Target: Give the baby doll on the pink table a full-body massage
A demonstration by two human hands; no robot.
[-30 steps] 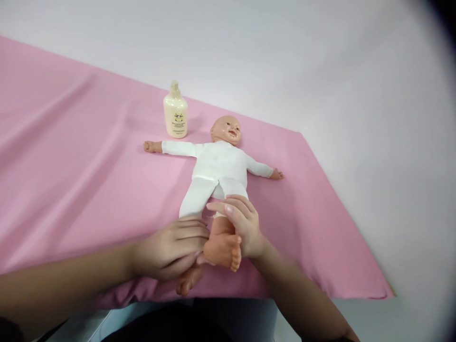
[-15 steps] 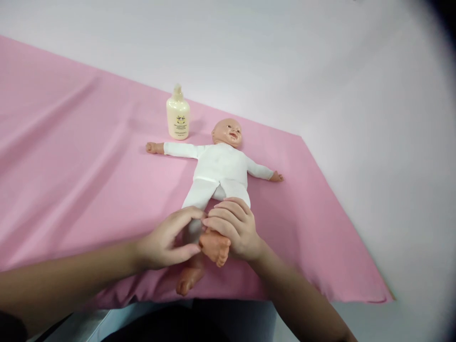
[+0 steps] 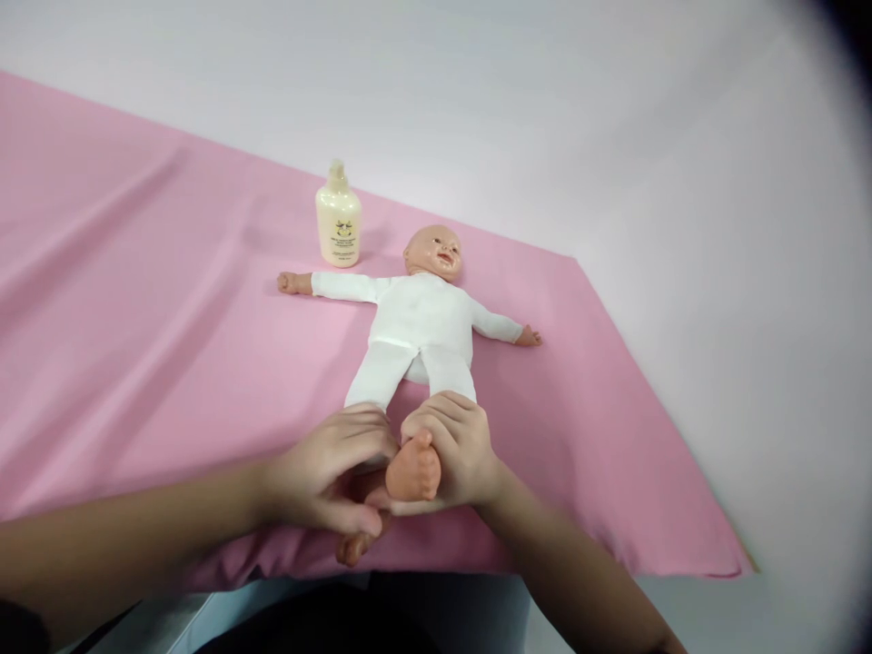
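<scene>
While the doll (image 3: 419,322) lies on its back on the smooth pink cloth (image 3: 136,318) of the counter, its soft body in white knit, both hands close on its hard plastic legs near the front edge. The right hand (image 3: 453,450) has its grip curled around the raised foot (image 3: 414,470). The left hand (image 3: 327,477) grips the other leg, fingers bent. A rounded cream bottle (image 3: 339,227) stands near the doll's head.

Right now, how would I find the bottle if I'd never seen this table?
Start at the pink cloth over the table, then find the baby doll in white lying on its back. The bottle stands upright beside the doll's head, beyond its outstretched arm. It is cream-coloured with a pump top, the only thing standing up.
</scene>
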